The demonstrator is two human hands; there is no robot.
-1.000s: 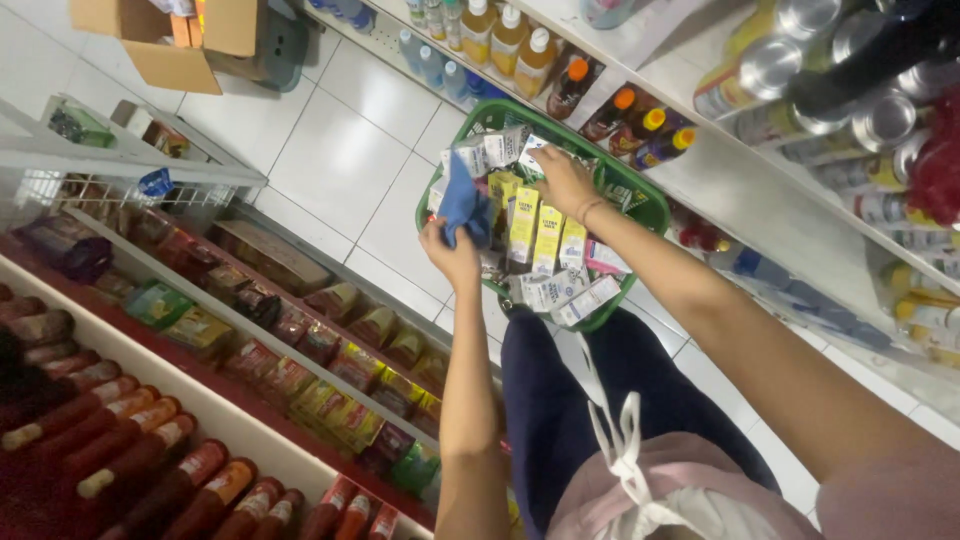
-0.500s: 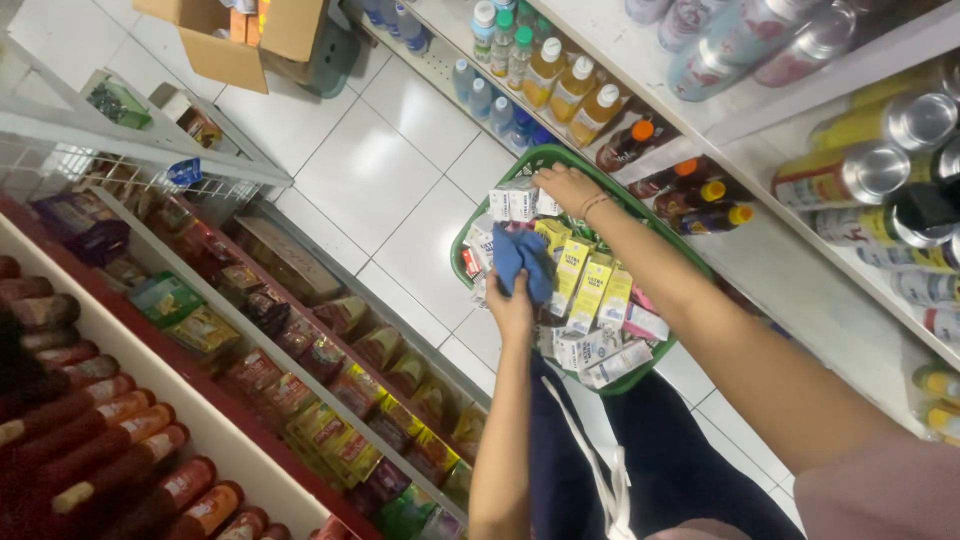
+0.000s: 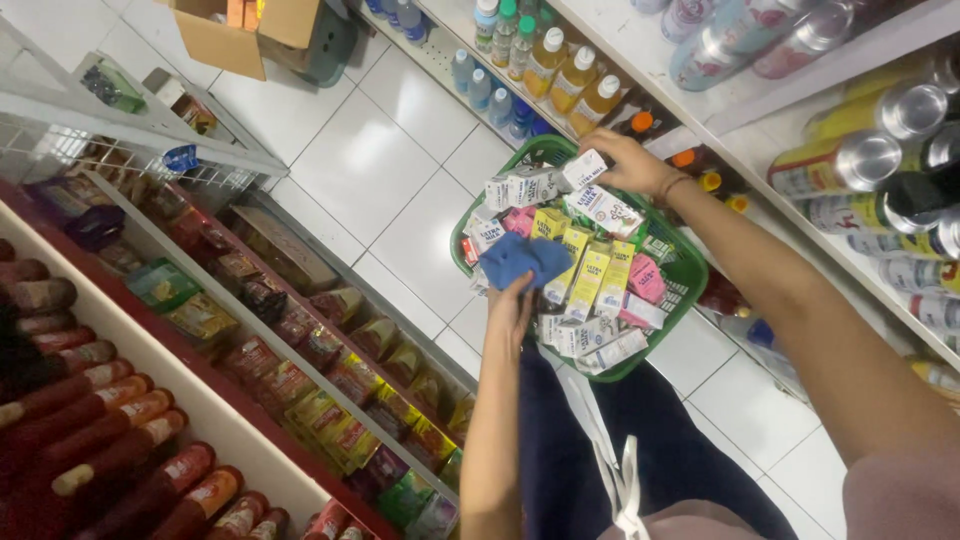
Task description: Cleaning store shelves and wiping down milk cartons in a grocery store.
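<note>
Left hand: our left hand (image 3: 512, 305) pinches a blue cloth (image 3: 524, 258) at its near edge, fingers closed on the fabric, over the near-left rim of the basket.
Right hand: our right hand (image 3: 628, 165) is curled around a white carton (image 3: 585, 170) at the far side of the basket, gripping it.
Blue cloth: it hangs bunched just above the cartons, touching the yellow ones beside it.
Green basket: the basket (image 3: 690, 270) sits on the floor between our two arms, packed with small white, yellow and pink cartons (image 3: 600, 275).
Right shelf: bottles of yellow drink (image 3: 570, 75) stand far, cans (image 3: 870, 160) nearer.
Left shelf: sachets (image 3: 300, 390) in rows, red tubes (image 3: 110, 420) nearest.
Far floor: a cardboard box (image 3: 250, 35) on white tiles.
</note>
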